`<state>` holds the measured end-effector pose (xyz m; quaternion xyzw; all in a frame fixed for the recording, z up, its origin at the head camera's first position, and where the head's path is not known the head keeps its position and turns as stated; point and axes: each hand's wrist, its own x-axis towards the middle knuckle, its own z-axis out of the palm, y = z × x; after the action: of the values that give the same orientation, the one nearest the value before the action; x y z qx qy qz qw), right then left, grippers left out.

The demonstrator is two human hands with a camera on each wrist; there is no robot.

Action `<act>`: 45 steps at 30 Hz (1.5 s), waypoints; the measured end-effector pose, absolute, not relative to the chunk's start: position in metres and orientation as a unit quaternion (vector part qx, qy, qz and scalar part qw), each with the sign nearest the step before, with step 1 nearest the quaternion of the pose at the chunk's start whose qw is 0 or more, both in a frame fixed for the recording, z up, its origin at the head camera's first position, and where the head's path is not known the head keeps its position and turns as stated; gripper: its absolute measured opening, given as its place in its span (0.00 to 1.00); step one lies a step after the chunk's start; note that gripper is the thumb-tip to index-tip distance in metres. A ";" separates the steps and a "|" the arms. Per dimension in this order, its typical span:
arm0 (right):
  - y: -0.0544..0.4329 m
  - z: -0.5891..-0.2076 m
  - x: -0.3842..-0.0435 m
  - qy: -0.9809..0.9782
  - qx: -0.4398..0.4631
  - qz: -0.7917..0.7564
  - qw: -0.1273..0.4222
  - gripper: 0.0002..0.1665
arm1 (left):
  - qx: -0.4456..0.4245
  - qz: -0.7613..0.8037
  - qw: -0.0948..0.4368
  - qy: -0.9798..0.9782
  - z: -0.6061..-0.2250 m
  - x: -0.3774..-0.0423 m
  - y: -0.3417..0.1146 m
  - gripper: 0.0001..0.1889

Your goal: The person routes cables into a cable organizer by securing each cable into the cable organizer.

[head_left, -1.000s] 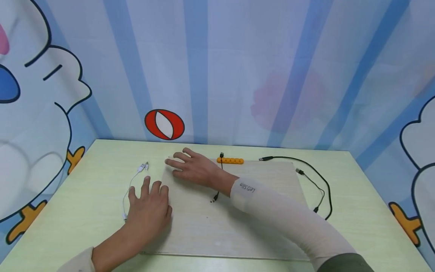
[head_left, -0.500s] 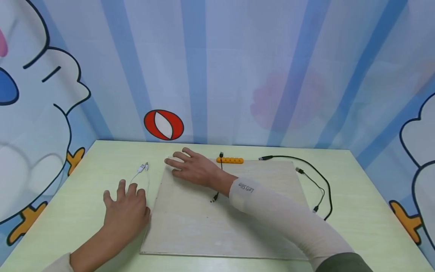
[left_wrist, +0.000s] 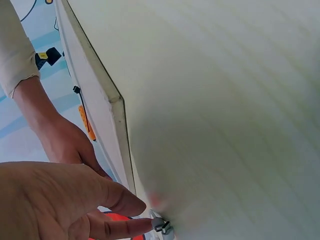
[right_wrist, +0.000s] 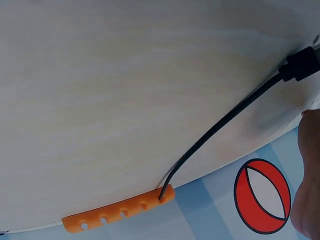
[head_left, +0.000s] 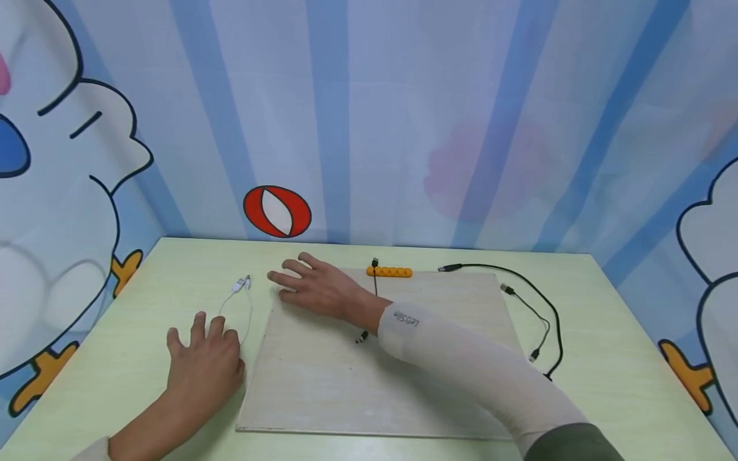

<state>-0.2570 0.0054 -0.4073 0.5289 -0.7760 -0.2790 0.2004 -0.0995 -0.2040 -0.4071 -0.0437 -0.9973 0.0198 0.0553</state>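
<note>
My left hand (head_left: pixel 204 368) is over the table, left of a pale board (head_left: pixel 311 390), fingers spread and slightly bent. It covers the lower part of a thin white cable (head_left: pixel 250 314) whose plugs (left_wrist: pixel 162 226) lie just beyond the fingertips. Whether it touches the cable, I cannot tell. My right hand (head_left: pixel 323 288) reaches across the board to its far left corner, fingers spread, holding nothing visible. An orange cable clip strip (right_wrist: pixel 120 207) sits at the board's far edge with a short black cable (right_wrist: pixel 220 122) in its end slot. In the head view the right wrist partly hides that cable.
Right of the board lie a thick black cable (head_left: pixel 533 285) and a thinner black cable (head_left: pixel 544 320) with USB plugs. Behind the table (head_left: pixel 599 358) hangs a blue striped backdrop (head_left: pixel 398 128) printed with cartoon figures. The right sleeve (head_left: pixel 461 365) crosses the board.
My left hand has moved left off the board's edge, over the white cable. My right hand has shifted slightly left at the far corner. The clip strip and black cables stay in place.
</note>
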 end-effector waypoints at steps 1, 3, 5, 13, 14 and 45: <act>0.004 -0.408 -0.257 -0.776 0.529 -0.280 0.200 0.28 | -0.043 0.019 0.055 -0.997 -0.407 -0.099 -0.204 0.11; 0.000 -0.408 -0.257 -0.775 0.530 -0.281 0.201 0.27 | -0.043 0.017 0.057 -0.997 -0.408 -0.099 -0.205 0.10; -0.004 -0.407 -0.257 -0.772 0.531 -0.283 0.201 0.27 | -0.045 0.016 0.062 -0.997 -0.410 -0.099 -0.206 0.09; -0.017 -0.406 -0.261 -0.780 0.527 -0.282 0.186 0.29 | -0.057 0.028 0.078 -0.995 -0.414 -0.102 -0.212 0.08; -0.019 -0.405 -0.261 -0.781 0.526 -0.284 0.181 0.29 | -0.057 0.030 0.077 -0.995 -0.414 -0.102 -0.212 0.09; -0.047 -0.408 -0.260 -0.804 0.503 -0.285 0.141 0.37 | -0.045 0.032 0.020 -0.998 -0.402 -0.088 -0.216 0.05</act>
<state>-0.2602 -0.0468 -0.4077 0.5027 -0.8038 -0.2851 0.1412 -0.0882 -0.2161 -0.4024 -0.0447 -0.9983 0.0323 0.0198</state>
